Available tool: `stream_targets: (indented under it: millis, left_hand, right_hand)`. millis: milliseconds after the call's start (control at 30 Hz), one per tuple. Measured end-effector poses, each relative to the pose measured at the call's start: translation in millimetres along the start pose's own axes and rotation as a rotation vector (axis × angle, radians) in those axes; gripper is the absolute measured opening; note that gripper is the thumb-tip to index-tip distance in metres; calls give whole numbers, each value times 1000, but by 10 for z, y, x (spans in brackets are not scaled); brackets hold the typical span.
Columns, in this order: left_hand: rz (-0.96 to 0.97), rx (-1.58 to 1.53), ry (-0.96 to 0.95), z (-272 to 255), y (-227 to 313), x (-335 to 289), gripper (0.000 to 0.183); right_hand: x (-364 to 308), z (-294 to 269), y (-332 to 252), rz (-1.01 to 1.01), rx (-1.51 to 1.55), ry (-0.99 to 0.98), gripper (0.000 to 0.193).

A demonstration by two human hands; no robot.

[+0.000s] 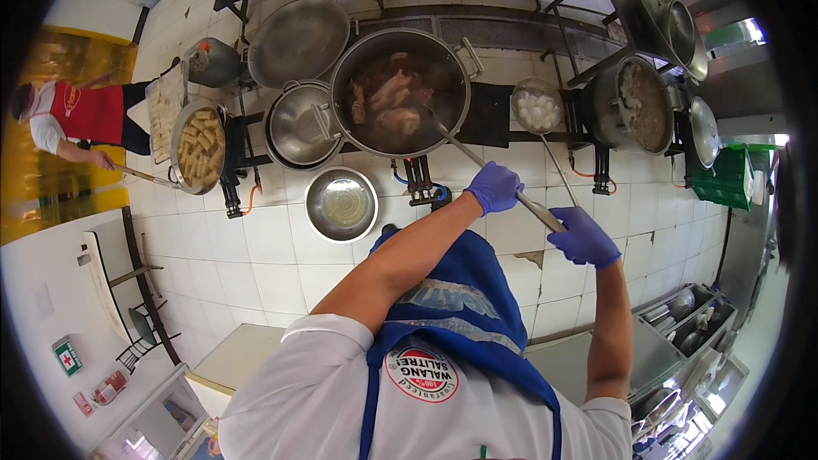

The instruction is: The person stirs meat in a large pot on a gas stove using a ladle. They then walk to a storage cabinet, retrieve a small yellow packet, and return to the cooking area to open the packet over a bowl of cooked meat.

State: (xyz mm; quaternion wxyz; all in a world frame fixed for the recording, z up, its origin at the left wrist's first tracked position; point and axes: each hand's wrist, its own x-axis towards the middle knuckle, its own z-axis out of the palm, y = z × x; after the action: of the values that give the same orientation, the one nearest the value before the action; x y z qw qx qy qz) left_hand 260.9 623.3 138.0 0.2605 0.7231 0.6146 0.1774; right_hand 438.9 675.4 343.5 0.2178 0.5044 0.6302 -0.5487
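My left hand (496, 188), in a purple glove, is wrapped round the middle of a long metal utensil handle (464, 149). My right hand (584, 238), also gloved, closes on the handle's near end. The utensil's far end dips into a large steaming pot (339, 94), so its head is hidden. Several large pieces of meat (394, 94) sit in brown broth there. To the right of the pot rests a skimmer (516, 94) with white round pieces (538, 109). Its thin handle (558, 166) runs down towards my right hand; whether I touch it, I cannot tell.
Left of the pot are stacked metal basins (298, 123) and a wide pan (298, 41). A metal bowl (341, 204) stands nearer me. Another pot (607, 111) steams at right. At far left, a person in a red apron (89, 112) works a pan of rolled pieces (202, 149).
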Motion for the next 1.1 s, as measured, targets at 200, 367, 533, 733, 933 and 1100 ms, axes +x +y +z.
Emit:
stream_targets:
  millis: [200, 367, 533, 733, 933, 1100]
  left_hand:
    - [-19, -51, -72, 118, -141, 237, 24]
    - [-39, -108, -166, 154, -270, 128, 22]
    - [30, -69, -245, 54, -393, -98, 23]
    - [104, -23, -280, -131, -720, -458, 17]
    - [225, -42, -129, -385, -1007, -714, 9]
    - [296, -61, -16, -430, -1263, -933, 8]
  right_hand:
    - [238, -345, 41, 103, 176, -149, 40]
    - [366, -114, 134, 118, 302, -165, 41]
    - [312, 212, 60, 136, 424, -184, 43]
    - [308, 765, -155, 93, 561, -133, 39]
    - [325, 1112, -506, 37, 425, -29, 46]
    - [331, 1477, -743, -35, 356, 47, 40]
